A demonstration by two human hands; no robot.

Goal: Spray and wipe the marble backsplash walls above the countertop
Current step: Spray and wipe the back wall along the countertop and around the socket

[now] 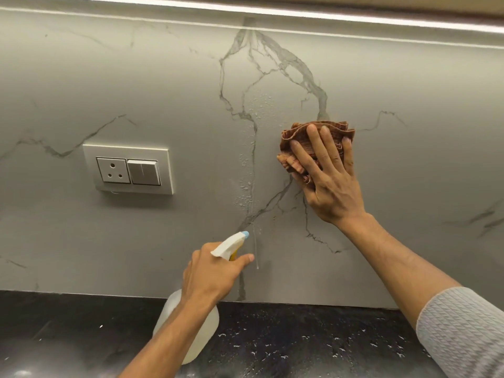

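One marble backsplash [136, 77] fills most of the view, pale grey with dark veins branching down from the top centre. One lit strip [327, 16] runs along its upper edge. Below it lies one black, white-flecked counter [300, 336].

Two bare forearms reach in from below. The right one has a grey knitted sleeve [463, 331] pushed up past the wrist.

The right hand [330, 184] lies flat against the wall to the right of centre. Its fingers are straight and spread, so its grip is wide, and it presses one crumpled brown striped cloth [297, 132] onto the marble.

The left hand [210, 274] is lower, near the middle, just above the counter line. Its grip is closed round the neck of one spray bottle [208, 323], with one finger stretched forward. The bottle has a cloudy white body hanging below the wrist. Its white head with a blue tip [246, 235] points up at the wall.

One white switch plate [128, 169] sits on the wall at left. It carries one three-pin socket [113, 170] and, beside it, a switch block [143, 172] that looks split into two rockers.

Many small droplets [245, 184] cling to the marble in a vertical band between the plate and the cloth, and one thin run trails down past the nozzle.
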